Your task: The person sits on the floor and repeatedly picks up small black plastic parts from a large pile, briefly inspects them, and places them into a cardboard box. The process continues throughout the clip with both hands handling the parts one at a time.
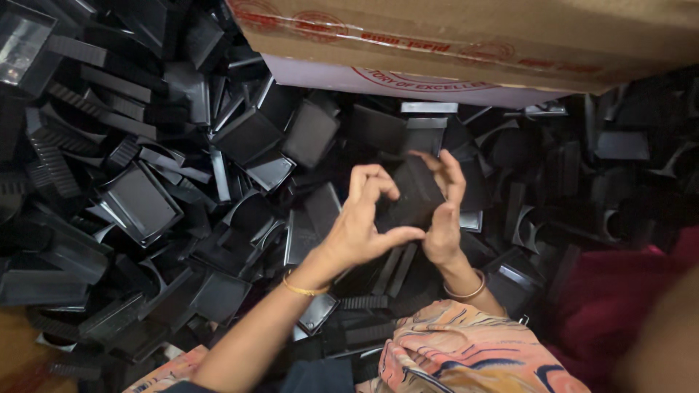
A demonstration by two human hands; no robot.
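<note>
Both of my hands hold one black plastic part point(413, 195) above a big heap of similar black plastic parts point(145, 196). My left hand point(364, 222) grips its left side with thumb and curled fingers. My right hand point(444, 211) clasps its right edge, fingers over the top. The part is squarish with a flat dark face, tilted toward me. A thin bangle sits on each wrist.
A brown cardboard box point(466, 40) with red print hangs over the pile at the top. Ribbed black strips point(54, 164) lie at the left. Dark red cloth point(619, 298) is at the lower right, patterned fabric point(466, 353) below my hands.
</note>
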